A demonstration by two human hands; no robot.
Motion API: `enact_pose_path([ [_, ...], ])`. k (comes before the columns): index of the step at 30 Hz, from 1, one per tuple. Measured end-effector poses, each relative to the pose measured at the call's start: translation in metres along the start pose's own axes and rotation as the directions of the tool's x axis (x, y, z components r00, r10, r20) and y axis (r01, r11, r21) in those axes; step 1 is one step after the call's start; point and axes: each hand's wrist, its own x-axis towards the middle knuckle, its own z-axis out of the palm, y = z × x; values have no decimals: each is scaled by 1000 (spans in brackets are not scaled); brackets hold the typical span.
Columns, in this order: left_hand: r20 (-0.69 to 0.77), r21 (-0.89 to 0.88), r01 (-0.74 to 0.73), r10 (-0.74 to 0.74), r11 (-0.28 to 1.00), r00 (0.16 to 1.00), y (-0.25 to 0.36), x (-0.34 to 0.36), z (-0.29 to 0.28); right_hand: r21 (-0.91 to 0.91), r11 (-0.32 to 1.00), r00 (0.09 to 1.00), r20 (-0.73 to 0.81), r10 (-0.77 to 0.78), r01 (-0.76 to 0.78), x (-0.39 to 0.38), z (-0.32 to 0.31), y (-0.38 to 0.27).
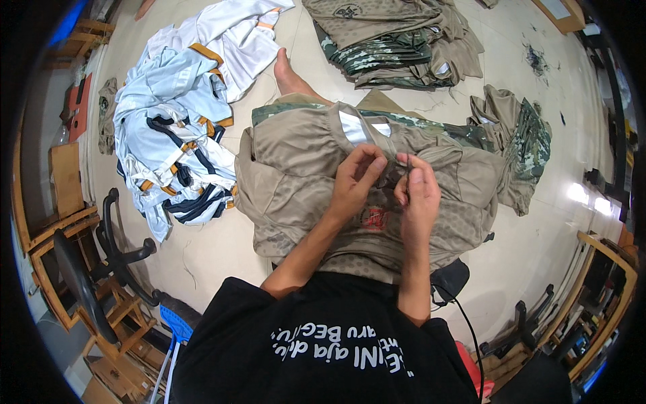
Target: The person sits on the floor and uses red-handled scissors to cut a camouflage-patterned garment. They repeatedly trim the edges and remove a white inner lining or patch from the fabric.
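A khaki patterned garment (289, 155) with a white-lined neck opening lies spread before me over green camouflage fabric (457, 135). My left hand (360, 178) is closed near the neck opening, thumb and fingers pinched on something too small to make out. Close beside it on the right, my right hand (417, 188) grips a thin dark item (408, 168), held upright; whether it is a tool or a thread I cannot tell. A red print (373, 219) shows on the garment below my hands.
Piles of pale garments (168, 114) at left and folded camouflage garments (397, 34) at top sit on the tiled floor (188, 256). A bare foot (289, 74) shows between them. A chair base (124, 249), wooden frames (599, 269), a blue plastic object (175, 323) and a black bag (451, 276) surround me.
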Motion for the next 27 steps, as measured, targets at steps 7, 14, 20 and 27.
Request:
enact_pose_path([
  [7,60,-103,84,-78,991,995,7,-2,-1,-122,976,984,24,-179,181,9,-4,24],
  [14,139,-43,189,-181,981,974,-5,1,-9,-145,962,933,-248,-262,232,13,-3,30],
  [20,-2,-57,181,-181,982,983,0,11,-13,-302,903,568,-704,-427,304,-7,-158,-6],
  [27,-181,590,130,-27,797,983,29,33,-54,-724,437,321,-652,-687,-534,-103,-355,-25],
])
